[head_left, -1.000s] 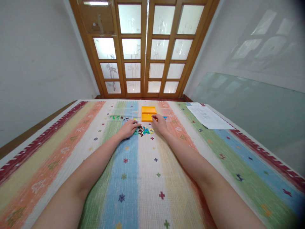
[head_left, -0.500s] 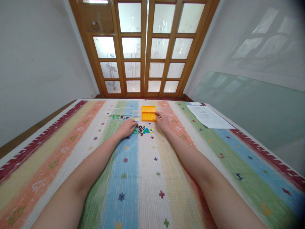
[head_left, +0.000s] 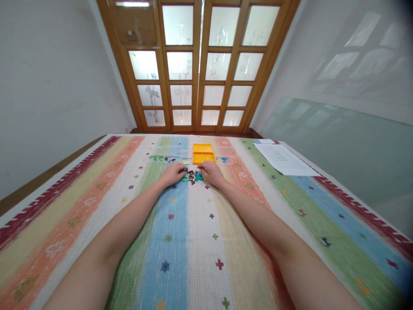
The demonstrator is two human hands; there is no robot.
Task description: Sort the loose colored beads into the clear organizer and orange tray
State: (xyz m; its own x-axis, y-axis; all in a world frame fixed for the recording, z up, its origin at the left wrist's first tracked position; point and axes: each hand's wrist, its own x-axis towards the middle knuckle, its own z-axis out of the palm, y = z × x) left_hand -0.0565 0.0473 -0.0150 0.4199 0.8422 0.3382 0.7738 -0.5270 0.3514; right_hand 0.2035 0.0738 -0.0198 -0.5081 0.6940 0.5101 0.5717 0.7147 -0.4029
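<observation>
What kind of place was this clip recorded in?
Probably a room in a home, perhaps a dining area: a striped, patterned tablecloth covers the table, wooden doors with glass panes stand beyond it, and plain pale walls flank both sides.

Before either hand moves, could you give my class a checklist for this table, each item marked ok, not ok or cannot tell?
1. Yellow box open: ok, just beyond the pile.
2. Loose pieces near both hands: ok, left hand at the pile's left edge, right hand at its right.
3. Left grip free of pieces: cannot tell, the fingertips are too small.
4. Right grip free of pieces: cannot tell, same reason.
5. Tablecloth free of loose pieces: not ok, the pile lies on it.
6. Paper sheet apart from the pile: ok, well to the right.
</observation>
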